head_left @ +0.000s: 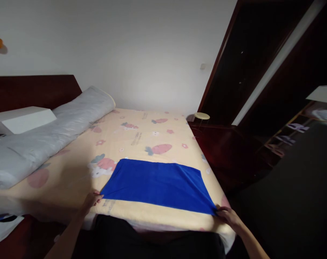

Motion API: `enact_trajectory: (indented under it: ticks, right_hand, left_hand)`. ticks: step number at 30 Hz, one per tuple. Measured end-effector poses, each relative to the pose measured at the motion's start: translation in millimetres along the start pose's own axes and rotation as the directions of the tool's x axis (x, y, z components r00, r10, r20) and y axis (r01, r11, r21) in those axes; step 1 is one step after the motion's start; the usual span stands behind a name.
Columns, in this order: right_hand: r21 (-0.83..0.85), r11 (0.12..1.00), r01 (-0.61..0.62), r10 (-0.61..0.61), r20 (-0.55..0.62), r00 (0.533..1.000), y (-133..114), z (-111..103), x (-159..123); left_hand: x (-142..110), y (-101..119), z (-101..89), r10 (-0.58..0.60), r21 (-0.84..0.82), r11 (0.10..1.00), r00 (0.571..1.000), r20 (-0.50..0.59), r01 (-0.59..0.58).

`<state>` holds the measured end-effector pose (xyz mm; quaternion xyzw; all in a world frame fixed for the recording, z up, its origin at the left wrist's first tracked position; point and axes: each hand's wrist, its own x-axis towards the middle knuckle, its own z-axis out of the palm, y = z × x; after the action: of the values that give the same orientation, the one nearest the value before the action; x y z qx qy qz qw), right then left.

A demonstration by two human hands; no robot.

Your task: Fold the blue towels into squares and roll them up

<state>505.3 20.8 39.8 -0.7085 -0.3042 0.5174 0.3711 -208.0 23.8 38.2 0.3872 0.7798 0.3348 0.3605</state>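
A blue cloth lies spread out near the front edge of the bed, which has a peach sheet with a strawberry print. My left hand pinches the cloth's near left corner. At the near right corner, the fingers of my right hand are closed on the fabric and pull it into small folds. The near edge runs fairly straight between both hands. Its two far corners rest on the sheet, and the far right part shows slight creases.
A rolled grey mattress pad lies along the left side, with a white box-like object by the dark headboard. Beyond the bed's right edge are a round stool, dark red floor and a shoe rack.
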Motion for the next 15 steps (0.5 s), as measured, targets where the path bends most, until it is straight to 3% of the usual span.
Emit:
enact_trajectory:
  ticks: [8, 15]
  right_hand:
    - [-0.012, 0.996, -0.085, 0.085, 0.058, 0.995, 1, -6, -8]
    - [-0.06, 0.994, -0.087, 0.095, 0.16, 0.983, 8, -19, -11]
  left_hand:
    - [0, -19, -8.7, 0.02, 0.047, 0.999, 0.99, 0.139, -0.026]
    - [6, -36, -17.2, 0.018, 0.03, 0.999, 0.987, 0.159, -0.023]
